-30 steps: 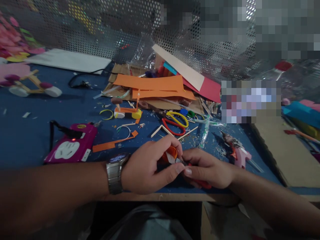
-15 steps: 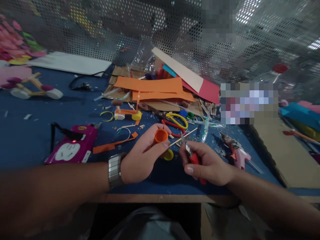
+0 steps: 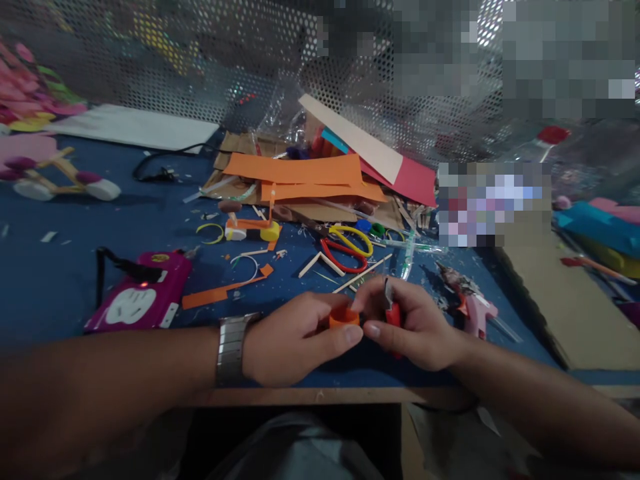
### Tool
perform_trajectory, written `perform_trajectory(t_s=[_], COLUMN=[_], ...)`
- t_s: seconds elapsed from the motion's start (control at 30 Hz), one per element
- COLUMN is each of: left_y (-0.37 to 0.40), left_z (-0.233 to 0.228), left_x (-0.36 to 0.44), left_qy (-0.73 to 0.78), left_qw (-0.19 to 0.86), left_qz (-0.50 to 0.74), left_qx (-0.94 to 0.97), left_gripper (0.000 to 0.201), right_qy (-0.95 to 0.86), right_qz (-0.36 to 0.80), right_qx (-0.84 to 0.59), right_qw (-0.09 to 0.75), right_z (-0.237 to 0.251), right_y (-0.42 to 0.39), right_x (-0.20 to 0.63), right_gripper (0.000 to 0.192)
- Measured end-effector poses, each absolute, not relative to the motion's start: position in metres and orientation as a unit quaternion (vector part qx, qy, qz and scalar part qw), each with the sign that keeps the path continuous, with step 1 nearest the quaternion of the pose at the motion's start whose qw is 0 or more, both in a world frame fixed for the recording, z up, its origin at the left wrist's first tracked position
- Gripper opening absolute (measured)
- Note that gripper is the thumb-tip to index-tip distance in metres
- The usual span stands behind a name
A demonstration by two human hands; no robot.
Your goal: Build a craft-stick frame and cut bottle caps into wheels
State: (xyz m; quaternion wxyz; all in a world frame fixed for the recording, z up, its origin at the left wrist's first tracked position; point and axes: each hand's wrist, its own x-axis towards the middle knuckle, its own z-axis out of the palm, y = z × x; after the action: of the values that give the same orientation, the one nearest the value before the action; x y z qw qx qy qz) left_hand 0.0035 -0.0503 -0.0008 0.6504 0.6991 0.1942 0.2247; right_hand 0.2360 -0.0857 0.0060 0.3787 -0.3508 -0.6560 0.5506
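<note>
Left hand: I see my left hand (image 3: 295, 343) in the lower middle of the frame, with a metal watch (image 3: 231, 348) on the wrist. The fingers are curled around a small orange cap (image 3: 343, 316), the thumb under it and the other fingers over it, so it is pinched.

Right hand: my right hand (image 3: 413, 327) is just to the right of it, and the fingertips of both hands meet at the cap. The fingers are closed around a small cutter with red handle (image 3: 393, 312); its metal tip points up, above the knuckles. The thumb touches also the cap.

Orange cap: it sits between both hands, lower middle of the frame, just above the front edge of the blue table (image 3: 75, 267). Whether it rests on the table I cannot tell.

Behind the hands: scissors with red and yellow handles (image 3: 347, 247) lie in the middle of the frame, with thin wooden sticks (image 3: 363, 273) beside them.

Left side: a pink power strip (image 3: 137, 300) with a black plug in it, and a long orange paper strip (image 3: 225, 288) near it.

Right side: a pink glue gun (image 3: 475, 310) lies close to my right wrist.

Upper middle: orange paper sheets (image 3: 300, 177) on cardboard, before the perforated metal wall (image 3: 200, 60).
</note>
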Motion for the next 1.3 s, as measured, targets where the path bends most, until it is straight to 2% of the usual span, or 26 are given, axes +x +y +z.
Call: perform_trajectory(t_s=[0.13, 0.43, 0.8, 1.13, 1.3], left_y=[-0.05, -0.048, -0.052, -0.049, -0.049], left_z=[0.001, -0.003, -0.001, -0.001, -0.002], left_x=[0.004, 0.003, 0.004, 0.003, 0.006], left_qy=[0.202, 0.21, 0.206, 0.19, 0.214], left_qw=[0.647, 0.63, 0.633, 0.658, 0.679], left_qz=[0.195, 0.189, 0.221, 0.199, 0.186], left_qx=[0.709, 0.723, 0.712, 0.701, 0.677], left_gripper=[0.047, 0.063, 0.061, 0.066, 0.061], right_qy=[-0.677, -0.634, -0.623, -0.647, -0.653], right_qz=[0.533, 0.583, 0.582, 0.556, 0.543], right_qx=[-0.34, -0.338, -0.338, -0.369, -0.377], right_qw=[0.377, 0.38, 0.398, 0.367, 0.369], right_z=[0.007, 0.005, 0.008, 0.015, 0.014], right_y=[-0.084, -0.083, -0.082, -0.079, -0.079], right_x=[0.236, 0.236, 0.232, 0.231, 0.231], right_gripper=[0.016, 0.016, 0.025, 0.031, 0.033])
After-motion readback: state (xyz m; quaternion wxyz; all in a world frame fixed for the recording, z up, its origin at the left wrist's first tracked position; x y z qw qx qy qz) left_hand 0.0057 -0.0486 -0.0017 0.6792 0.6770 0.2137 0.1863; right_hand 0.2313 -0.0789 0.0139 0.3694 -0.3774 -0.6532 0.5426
